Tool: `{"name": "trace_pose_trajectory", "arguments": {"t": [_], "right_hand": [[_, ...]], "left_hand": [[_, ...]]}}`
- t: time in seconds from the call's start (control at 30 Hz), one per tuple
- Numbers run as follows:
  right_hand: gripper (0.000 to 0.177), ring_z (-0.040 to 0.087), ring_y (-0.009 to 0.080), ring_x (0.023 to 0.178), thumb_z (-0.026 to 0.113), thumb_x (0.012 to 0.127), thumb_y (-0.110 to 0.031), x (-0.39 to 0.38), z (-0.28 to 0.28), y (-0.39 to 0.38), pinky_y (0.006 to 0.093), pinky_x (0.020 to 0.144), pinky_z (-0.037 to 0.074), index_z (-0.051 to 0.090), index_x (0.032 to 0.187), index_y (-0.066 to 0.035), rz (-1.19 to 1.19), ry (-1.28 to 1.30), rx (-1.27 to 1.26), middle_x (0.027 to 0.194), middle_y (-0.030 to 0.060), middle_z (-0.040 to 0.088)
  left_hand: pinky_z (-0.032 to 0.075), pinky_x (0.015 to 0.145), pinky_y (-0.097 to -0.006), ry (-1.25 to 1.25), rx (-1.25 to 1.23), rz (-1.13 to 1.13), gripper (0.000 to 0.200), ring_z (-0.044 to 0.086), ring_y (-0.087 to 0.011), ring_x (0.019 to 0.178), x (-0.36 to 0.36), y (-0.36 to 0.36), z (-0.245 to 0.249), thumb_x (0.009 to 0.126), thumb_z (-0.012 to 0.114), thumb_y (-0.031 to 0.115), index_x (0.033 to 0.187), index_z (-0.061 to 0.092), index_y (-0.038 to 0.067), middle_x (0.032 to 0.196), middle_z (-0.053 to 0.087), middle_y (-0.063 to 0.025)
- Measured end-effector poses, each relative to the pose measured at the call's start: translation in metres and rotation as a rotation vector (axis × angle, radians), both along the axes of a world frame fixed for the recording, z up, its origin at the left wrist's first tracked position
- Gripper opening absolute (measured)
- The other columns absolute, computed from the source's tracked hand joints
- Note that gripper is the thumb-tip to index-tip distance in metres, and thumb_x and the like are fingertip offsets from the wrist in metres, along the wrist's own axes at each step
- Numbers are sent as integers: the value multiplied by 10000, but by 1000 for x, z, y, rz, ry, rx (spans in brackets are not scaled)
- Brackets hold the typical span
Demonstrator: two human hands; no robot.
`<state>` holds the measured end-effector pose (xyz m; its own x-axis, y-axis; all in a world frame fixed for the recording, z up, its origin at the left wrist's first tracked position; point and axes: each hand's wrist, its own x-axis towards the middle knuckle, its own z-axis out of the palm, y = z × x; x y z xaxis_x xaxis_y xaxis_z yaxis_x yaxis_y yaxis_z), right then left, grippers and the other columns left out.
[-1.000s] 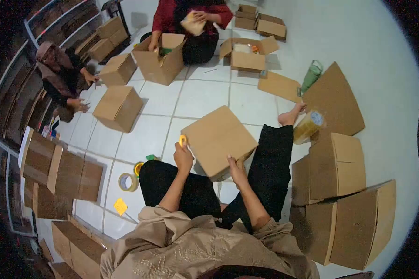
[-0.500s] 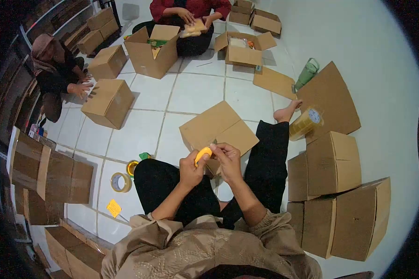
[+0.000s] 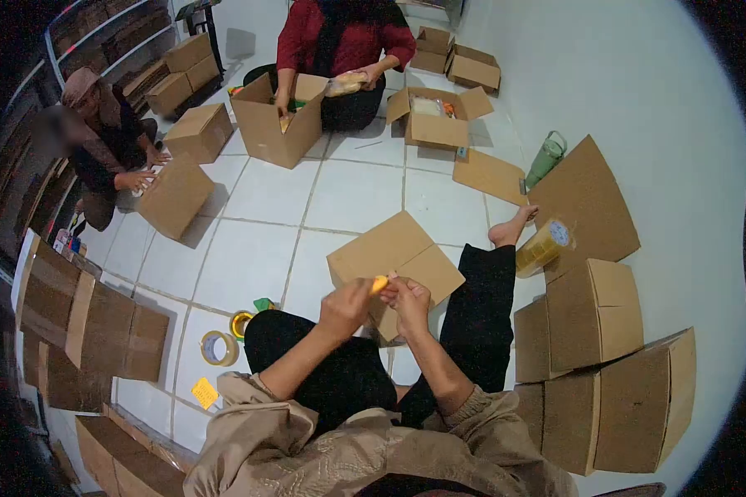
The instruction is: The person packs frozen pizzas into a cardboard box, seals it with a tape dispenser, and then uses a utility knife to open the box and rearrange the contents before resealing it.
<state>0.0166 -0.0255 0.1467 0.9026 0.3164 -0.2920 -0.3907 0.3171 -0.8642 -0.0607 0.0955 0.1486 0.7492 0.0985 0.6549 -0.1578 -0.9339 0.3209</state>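
Note:
My left hand point(image 3: 345, 310) is closed around a small orange cutter point(image 3: 379, 284), whose far end sticks out past my fingers. Fingertips of my right hand point(image 3: 408, 303) are pinched at that end; what they grip is too small to make out. Just beyond and below both hands, a closed cardboard box point(image 3: 396, 251) sits on the floor between my legs. Its near side is partly hidden by my hands.
Tape rolls point(image 3: 219, 348) and a yellow note point(image 3: 204, 393) lie left of my knee. Stacked boxes point(image 3: 597, 315), a stack of tape rolls point(image 3: 543, 248) and a green bottle point(image 3: 545, 161) stand right. Two people handle boxes point(image 3: 176, 197) ahead.
My left hand has turned, covering more of the cutter. The view has tilted up slightly. The person in red now reaches into a box; the person at left has tilted a box.

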Motion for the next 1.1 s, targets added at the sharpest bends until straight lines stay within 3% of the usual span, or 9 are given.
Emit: {"name": "trace_pose_trajectory", "arguments": {"t": [0.07, 0.13, 0.17, 0.23, 0.33, 0.53, 0.7, 0.77, 1.1], "right_hand": [[212, 621, 185, 668, 574, 866, -208, 13, 7, 2, 263, 619, 496, 606, 865, 2, 25, 36, 21, 775, 107, 641], [338, 581, 292, 958, 520, 861, -249, 31, 7, -7, 427, 847, 446, 552, 1062, 21, 53, -552, -666, 981, 166, 610], [338, 581, 292, 958, 520, 861, -249, 40, -7, -12, 427, 847, 446, 552, 1062, 21, 49, -551, -665, 981, 166, 610], [519, 356, 325, 1229, 524, 824, -291, 58, -45, -20, 519, 1038, 205, 434, 1231, 17, -246, -1004, -1552, 1240, 195, 461], [650, 233, 310, 1292, 559, 785, -304, 67, -49, -25, 546, 1065, 77, 335, 1318, -5, -100, -800, -1510, 1356, 186, 329], [369, 453, 319, 1063, 574, 747, -139, 104, -41, -46, 449, 941, 325, 548, 1087, 1, -59, -871, -1157, 1065, 167, 518], [230, 493, 297, 944, 559, 719, -71, 93, -46, -56, 408, 839, 383, 590, 937, -3, 49, -1088, -1035, 946, 131, 538], [228, 492, 291, 945, 557, 716, -71, 80, -46, -60, 405, 836, 385, 589, 932, -6, 63, -1128, -1035, 950, 126, 540], [142, 468, 298, 862, 547, 734, -98, 89, -37, -59, 411, 754, 380, 544, 843, -7, 17, -1113, -1174, 869, 134, 496]], "left_hand": [[482, 557, -323, -47, -254, 53, 279, 594, -253, 614, 25, 24, -9, 740, 645, 87, 1016, 613, 55, 803, 602, -125], [468, 550, -287, -138, -444, 153, 184, 599, -202, 612, 57, 57, -12, 771, 644, 112, 925, 644, 11, 733, 621, -111], [460, 536, -280, -72, -746, 172, 186, 586, -175, 602, 75, 73, -17, 789, 639, 117, 921, 638, -13, 711, 615, -97], [452, 522, -273, -2, -1046, 185, 194, 574, -148, 592, 100, 99, -45, 807, 633, 123, 917, 632, -37, 689, 609, -83], [412, 468, -231, 56, -1924, 203, 269, 526, -124, 562, 133, 115, -95, 851, 611, 164, 961, 579, -79, 759, 588, -80], [439, 514, -225, 331, -2123, -85, 238, 500, -121, 552, 56, 91, -113, 862, 593, 170, 966, 567, -43, 685, 538, -59], [377, 482, -173, 509, -2023, 63, 280, 472, -68, 545, -29, 43, -70, 848, 619, 212, 983, 560, -26, 720, 565, -54], [356, 487, -189, 414, -1702, 65, 257, 465, -68, 543, -27, 40, -54, 841, 626, 213, 928, 580, -24, 709, 575, -50], [361, 466, -216, 644, -766, -362, 270, 458, -69, 517, 129, 37, 15, 800, 672, 236, 894, 647, -16, 621, 558, -12]]}}
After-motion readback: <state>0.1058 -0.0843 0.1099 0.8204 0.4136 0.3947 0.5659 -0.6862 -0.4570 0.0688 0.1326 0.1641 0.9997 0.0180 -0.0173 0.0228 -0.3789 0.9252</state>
